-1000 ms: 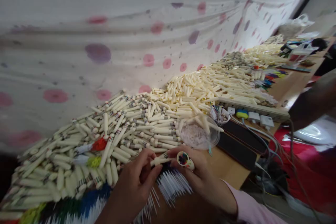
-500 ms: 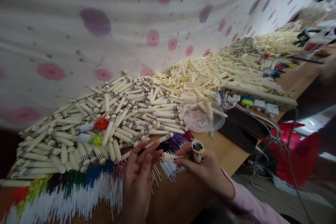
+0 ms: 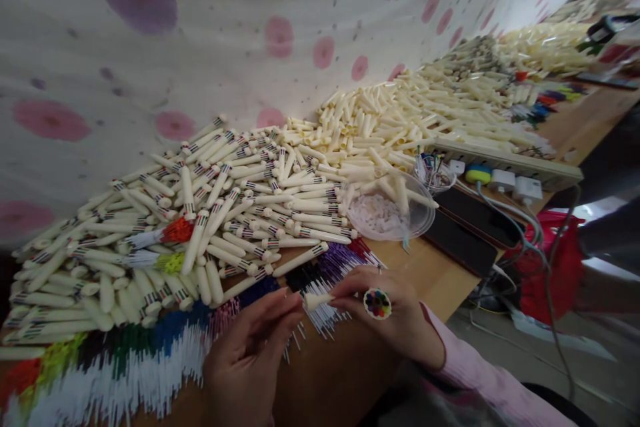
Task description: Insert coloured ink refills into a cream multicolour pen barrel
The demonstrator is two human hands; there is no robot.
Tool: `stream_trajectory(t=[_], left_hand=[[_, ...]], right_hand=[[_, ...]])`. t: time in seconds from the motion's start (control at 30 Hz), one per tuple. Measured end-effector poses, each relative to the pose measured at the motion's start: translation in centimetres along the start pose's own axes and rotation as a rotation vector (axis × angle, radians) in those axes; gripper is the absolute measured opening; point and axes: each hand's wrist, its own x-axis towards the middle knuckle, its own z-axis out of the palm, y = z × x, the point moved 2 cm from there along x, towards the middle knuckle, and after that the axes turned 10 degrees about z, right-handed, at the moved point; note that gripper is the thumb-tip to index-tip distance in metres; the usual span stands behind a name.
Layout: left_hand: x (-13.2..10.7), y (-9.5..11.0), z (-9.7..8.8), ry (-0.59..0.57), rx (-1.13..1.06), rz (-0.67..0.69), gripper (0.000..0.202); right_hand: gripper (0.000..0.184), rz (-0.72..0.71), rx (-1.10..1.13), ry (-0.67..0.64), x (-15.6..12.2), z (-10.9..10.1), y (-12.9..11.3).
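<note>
Lower centre of frame: one short cream pen tip point(image 3: 318, 299), long axis near horizontal, narrow end pointing right, pinched between thumb and forefinger of right hand point(image 3: 387, 310). One round cap point(image 3: 377, 303) of coloured refills gripped in the same hand, open face toward camera. Left hand point(image 3: 253, 363) at lower centre, palm up, fingers pressed together, fingertips touching the tip's left end. Behind, on table point(image 3: 430, 277): pens point(image 3: 225, 213) too many to count; one clear bowl point(image 3: 393, 213) at centre right.
</note>
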Motion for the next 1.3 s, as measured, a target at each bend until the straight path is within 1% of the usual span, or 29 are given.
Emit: stream_trajectory(t=[0.03,0.1,0.17,0.23,0.37,0.4,0.43,0.5,0.57,0.63,0.7,0.8,0.9,1.0,1.07,1.17,1.3], left_hand=[[-0.1,0.3,-0.1,0.016,0.026,0.012,0.020],[-0.1,0.8,-0.4,-0.001,0.100,0.117,0.015],[0.1,1.3,-0.6,-0.073,0.180,0.239,0.012],[0.4,1.6,-0.8,-0.146,0.221,0.282,0.013],[0.6,1.8,-0.9,-0.248,0.239,0.234,0.012],[0.5,1.8,-0.8,-0.256,0.232,0.228,0.011],[0.4,1.8,-0.8,-0.246,0.221,0.217,0.010],[0.1,1.5,-0.8,-0.166,0.186,0.174,0.007],[0.0,1.1,-0.7,-0.080,0.137,0.100,0.014],[0.0,0.9,-0.6,-0.027,0.093,0.045,0.021],[0.1,0.9,-0.6,-0.022,0.075,0.024,0.023],[0.2,1.0,-0.6,-0.052,0.094,0.010,0.023],[0.2,1.1,-0.7,-0.037,0.131,0.038,0.023],[0.2,1.1,-0.7,-0.031,0.152,0.052,0.025],[0.2,1.0,-0.6,-0.033,0.138,0.022,0.026],[0.4,0.7,-0.5,-0.052,0.106,-0.030,0.028],[0.5,0.4,-0.3,-0.087,0.038,-0.054,0.031]], right_hand=[[0.007,-0.008,0.002,-0.007,0.0,0.0,0.0],[0.007,-0.018,0.013,-0.021,-0.1,-0.1,0.0],[0.006,-0.023,0.017,-0.031,-0.1,-0.2,-0.1],[0.006,-0.022,0.014,-0.038,0.0,-0.2,-0.4],[0.013,0.019,0.013,-0.048,0.0,-0.3,-0.6],[0.014,0.025,0.013,-0.047,0.0,-0.3,-0.6],[0.015,0.025,0.011,-0.045,0.0,-0.3,-0.5],[0.014,0.008,0.007,-0.040,-0.1,-0.4,-0.5],[0.012,-0.004,0.004,-0.047,-0.1,-0.4,-0.4],[0.013,0.000,0.004,-0.067,-0.1,-0.3,-0.4],[0.014,0.013,0.006,-0.084,-0.1,-0.3,-0.6],[0.017,0.040,-0.023,-0.089,-0.1,-0.3,-0.6],[0.023,0.058,-0.079,-0.091,-0.4,-0.1,-0.5],[0.027,0.093,-0.086,-0.088,-0.7,0.1,-0.2],[0.023,0.108,-0.080,-0.098,-0.7,0.2,-0.1],[0.010,0.122,-0.077,-0.157,-0.6,0.4,-0.1],[0.005,0.209,-0.022,-0.197,-0.9,1.0,0.4]])
